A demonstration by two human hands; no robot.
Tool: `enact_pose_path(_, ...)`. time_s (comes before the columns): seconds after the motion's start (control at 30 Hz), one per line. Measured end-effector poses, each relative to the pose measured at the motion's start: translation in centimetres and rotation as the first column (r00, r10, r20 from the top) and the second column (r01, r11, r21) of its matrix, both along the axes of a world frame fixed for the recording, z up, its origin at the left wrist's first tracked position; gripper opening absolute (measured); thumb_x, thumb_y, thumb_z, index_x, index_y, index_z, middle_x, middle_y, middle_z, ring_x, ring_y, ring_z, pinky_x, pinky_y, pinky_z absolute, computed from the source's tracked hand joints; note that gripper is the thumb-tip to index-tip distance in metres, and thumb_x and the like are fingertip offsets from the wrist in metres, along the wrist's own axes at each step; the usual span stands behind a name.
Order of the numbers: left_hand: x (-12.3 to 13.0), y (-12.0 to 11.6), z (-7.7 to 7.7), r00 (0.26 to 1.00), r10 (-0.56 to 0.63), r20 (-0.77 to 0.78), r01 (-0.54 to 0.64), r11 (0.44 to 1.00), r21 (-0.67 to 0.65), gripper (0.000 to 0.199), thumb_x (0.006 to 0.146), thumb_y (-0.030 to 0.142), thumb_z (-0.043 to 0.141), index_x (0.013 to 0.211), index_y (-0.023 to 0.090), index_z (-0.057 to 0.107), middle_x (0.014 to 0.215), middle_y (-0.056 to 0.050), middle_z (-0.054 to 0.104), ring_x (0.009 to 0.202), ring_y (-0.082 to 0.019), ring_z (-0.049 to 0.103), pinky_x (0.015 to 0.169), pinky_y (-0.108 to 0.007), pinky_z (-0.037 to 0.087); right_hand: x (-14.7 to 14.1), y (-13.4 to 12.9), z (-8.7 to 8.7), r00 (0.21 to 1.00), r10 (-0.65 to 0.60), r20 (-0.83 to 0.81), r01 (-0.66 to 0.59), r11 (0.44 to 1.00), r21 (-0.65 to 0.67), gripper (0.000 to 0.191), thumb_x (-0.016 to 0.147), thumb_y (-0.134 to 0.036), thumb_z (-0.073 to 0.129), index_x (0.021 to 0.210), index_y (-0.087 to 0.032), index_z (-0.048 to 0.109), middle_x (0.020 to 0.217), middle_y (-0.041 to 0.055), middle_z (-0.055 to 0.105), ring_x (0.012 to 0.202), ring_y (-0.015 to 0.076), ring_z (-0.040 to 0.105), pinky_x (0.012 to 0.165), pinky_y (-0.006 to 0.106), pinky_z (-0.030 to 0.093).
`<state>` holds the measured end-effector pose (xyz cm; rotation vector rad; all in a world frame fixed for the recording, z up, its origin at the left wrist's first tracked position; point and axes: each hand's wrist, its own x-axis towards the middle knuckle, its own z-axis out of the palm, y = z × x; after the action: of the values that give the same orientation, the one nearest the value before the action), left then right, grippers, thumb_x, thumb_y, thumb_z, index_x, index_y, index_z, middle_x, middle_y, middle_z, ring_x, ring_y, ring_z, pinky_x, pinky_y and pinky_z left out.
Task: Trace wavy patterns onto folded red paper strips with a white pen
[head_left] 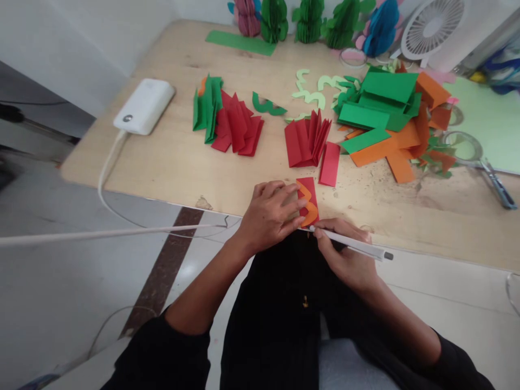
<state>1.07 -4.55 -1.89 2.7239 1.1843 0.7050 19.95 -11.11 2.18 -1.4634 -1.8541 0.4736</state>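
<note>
2 arms reach in from the bottom edge of the frame. The left forearm [209, 287] rises from the lower left on a diagonal, bare below a dark sleeve [162, 355], its wrist [242, 246] nearly straight. The left hand [268, 216], near the center, lies palm down, its fingers slightly spread and pointing right. The right forearm [402, 319] slants up from the lower right, also bare below its sleeve [457, 355]. The right hand [351, 254], right of center, is curled in a closed grip, thumb [328, 247] pointing up and left. The 2 hands sit near each other.
</note>
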Motion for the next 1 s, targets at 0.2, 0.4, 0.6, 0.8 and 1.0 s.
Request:
enact_pose_path(0.2, 0.01, 0.10, -0.05, 1.000, -0.001, 0.001, 0.001, 1.000, 0.003, 0.029, 0.093, 0.042, 0.056, 0.114, 0.026, 0.068, 0.131, -0.007, 0.062, 0.118, -0.029, 0.048, 0.097, -0.046, 0.036, 0.04, -0.07, -0.12, 1.000, -0.015, 0.010, 0.015, 1.000, -0.025, 0.011, 0.089, -0.021, 0.059, 0.083, -0.024, 0.068, 0.077, 0.0004, 0.076, 0.070, 0.0156, 0.072, 0.064, 0.026, 0.054)
enact_pose_path(0.4, 0.05, -0.01, 0.01, 1.000, 0.000, 0.008, 0.000, 1.000, 0.000, 0.028, 0.093, 0.041, 0.056, 0.114, 0.026, 0.068, 0.132, -0.007, 0.062, 0.118, -0.030, 0.048, 0.097, -0.046, 0.037, -0.09, -0.14, -0.17, 0.999, 0.012, -0.036, -0.013, 1.000, -0.006, 0.010, 0.088, -0.019, 0.059, 0.085, -0.023, 0.068, 0.077, 0.0006, 0.076, 0.068, 0.0151, 0.071, 0.063, 0.026, 0.054)
enact_pose_path(0.6, 0.08, 0.00, -0.02, 1.000, -0.002, -0.003, 0.002, 1.000, 0.009, 0.028, 0.093, 0.041, 0.056, 0.113, 0.026, 0.069, 0.132, -0.007, 0.062, 0.118, -0.030, 0.048, 0.096, -0.046, 0.037, -0.31, -0.27, -0.43, 0.999, 0.021, -0.046, -0.020, 1.000, 0.008, 0.010, 0.088, -0.019, 0.059, 0.085, -0.022, 0.068, 0.077, 0.0020, 0.075, 0.069, 0.0165, 0.071, 0.064, 0.027, 0.054)
enact_pose_path(0.8, 0.04, 0.04, -0.04, 1.000, 0.001, 0.008, -0.001, 1.000, 0.020, 0.027, 0.093, 0.041, 0.057, 0.113, 0.026, 0.068, 0.132, -0.006, 0.062, 0.117, -0.029, 0.048, 0.096, -0.046, 0.037, -0.16, -0.20, -0.15, 0.999, -0.002, -0.032, 0.002, 1.000, -0.008, 0.011, 0.088, -0.019, 0.059, 0.084, -0.024, 0.067, 0.076, 0.0003, 0.076, 0.068, 0.0153, 0.071, 0.063, 0.026, 0.055)
enact_pose_path(1.0, -0.03, -0.01, 0.02, 1.000, -0.002, 0.006, 0.002, 1.000, 0.007, 0.026, 0.092, 0.039, 0.058, 0.112, 0.027, 0.068, 0.132, -0.006, 0.061, 0.119, -0.029, 0.048, 0.096, -0.046, 0.037, 0.27, -0.36, 0.15, 0.999, -0.042, -0.032, 0.041, 0.999, -0.026, 0.009, 0.088, -0.020, 0.061, 0.084, -0.024, 0.068, 0.073, -0.0012, 0.075, 0.059, 0.0131, 0.068, 0.061, 0.025, 0.055)
